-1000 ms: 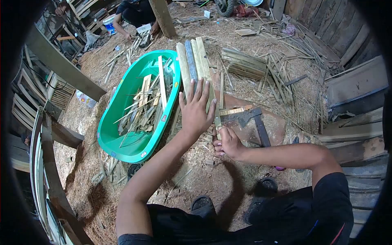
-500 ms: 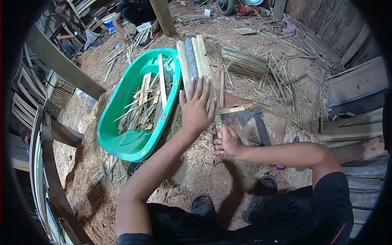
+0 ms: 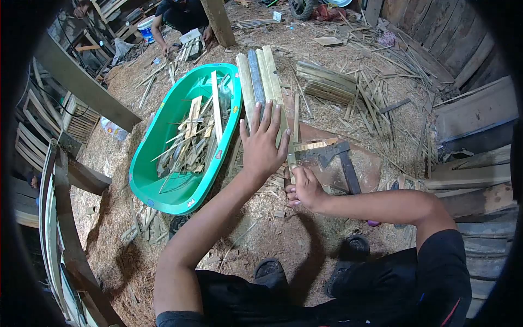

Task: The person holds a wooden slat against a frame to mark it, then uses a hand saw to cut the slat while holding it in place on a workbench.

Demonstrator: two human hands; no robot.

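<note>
My left hand (image 3: 262,139) lies spread on several long wooden slats (image 3: 264,76), set side by side, one of them bluish grey. To its right, my right hand (image 3: 306,188) is closed round the near end of a thin wooden strip (image 3: 291,159) at the slats' right edge. Beside the right hand, a dark metal tool with a long handle (image 3: 349,171) rests on a reddish board (image 3: 368,166). The far ends of the slats reach past the rim of the green tub.
The green tub (image 3: 143,188) on the left holds wood scraps (image 3: 190,131). A bundle of slats (image 3: 327,83) lies beyond the board. Posts stand at left and top; another person (image 3: 182,16) crouches at the back. Loose strips and shavings cover the ground.
My two hands have barely moved. At the back, the other person's hands and the pale piece near them have shifted slightly.
</note>
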